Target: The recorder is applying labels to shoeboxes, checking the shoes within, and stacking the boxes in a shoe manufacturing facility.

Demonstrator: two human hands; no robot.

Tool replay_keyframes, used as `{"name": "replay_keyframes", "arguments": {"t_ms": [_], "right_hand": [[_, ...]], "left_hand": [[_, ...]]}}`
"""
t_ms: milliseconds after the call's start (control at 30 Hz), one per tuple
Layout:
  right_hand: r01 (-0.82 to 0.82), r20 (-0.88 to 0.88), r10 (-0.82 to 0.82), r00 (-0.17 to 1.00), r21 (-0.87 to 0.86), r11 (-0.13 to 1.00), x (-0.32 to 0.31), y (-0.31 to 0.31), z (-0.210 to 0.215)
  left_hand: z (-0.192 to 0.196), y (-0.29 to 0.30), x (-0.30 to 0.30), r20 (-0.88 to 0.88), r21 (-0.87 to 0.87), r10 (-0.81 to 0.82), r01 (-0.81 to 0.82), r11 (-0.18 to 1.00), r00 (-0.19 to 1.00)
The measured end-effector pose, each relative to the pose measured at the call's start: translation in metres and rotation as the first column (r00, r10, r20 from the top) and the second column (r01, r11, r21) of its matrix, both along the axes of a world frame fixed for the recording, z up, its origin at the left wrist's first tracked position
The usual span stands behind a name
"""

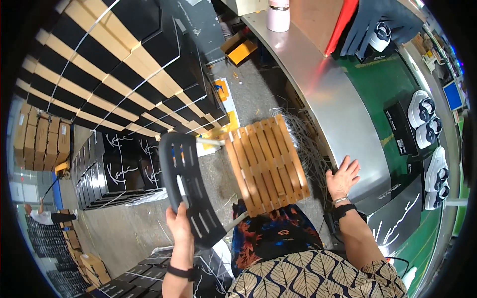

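Observation:
A chair with a black slotted plastic backrest (203, 203) and a wooden slatted seat (267, 166) stands just in front of me. My left hand (180, 226) grips the near edge of the backrest, its fingers partly hidden behind the plastic. Pale metal tubes of the frame join back and seat. To the right, my right hand (343, 180) is spread on the edge of a bare metal ledge (343, 111), holding nothing. Beside that hand lies a black shoebox (397, 218).
Strapped black and tan boxes (139, 64) rise at the left. Behind the ledge, a green conveyor (362, 79) carries white sneakers (422, 109) and shoeboxes. Loose grey strapping (310, 159) tangles beside the seat. A pink bottle (278, 17) stands on the ledge's far end.

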State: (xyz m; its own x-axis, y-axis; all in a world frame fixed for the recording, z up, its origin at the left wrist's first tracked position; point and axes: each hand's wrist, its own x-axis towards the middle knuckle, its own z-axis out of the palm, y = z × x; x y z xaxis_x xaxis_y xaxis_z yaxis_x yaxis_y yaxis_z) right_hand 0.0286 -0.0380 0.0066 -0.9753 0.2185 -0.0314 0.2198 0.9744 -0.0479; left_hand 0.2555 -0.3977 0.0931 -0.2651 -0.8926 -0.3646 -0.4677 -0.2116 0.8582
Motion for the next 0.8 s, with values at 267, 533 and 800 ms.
{"name": "replay_keyframes", "arguments": {"t_ms": [267,533,800], "right_hand": [[0.015,0.052,-0.012,0.999,-0.047,0.999,-0.001,0.0,0.009],[0.059,0.338,0.088,0.937,-0.402,0.914,-0.004,0.058,0.097],[0.051,0.087,-0.059,0.994,0.093,0.994,0.117,0.15,0.103]], "left_hand": [[-0.008,-0.01,-0.039,0.216,-0.177,-0.094,0.134,0.975,0.972],[-0.001,-0.007,-0.037,-0.245,0.12,-0.076,0.108,0.987,0.967],[-0.004,-0.011,-0.001,-0.482,0.281,-0.128,0.291,0.915,0.867]]}}
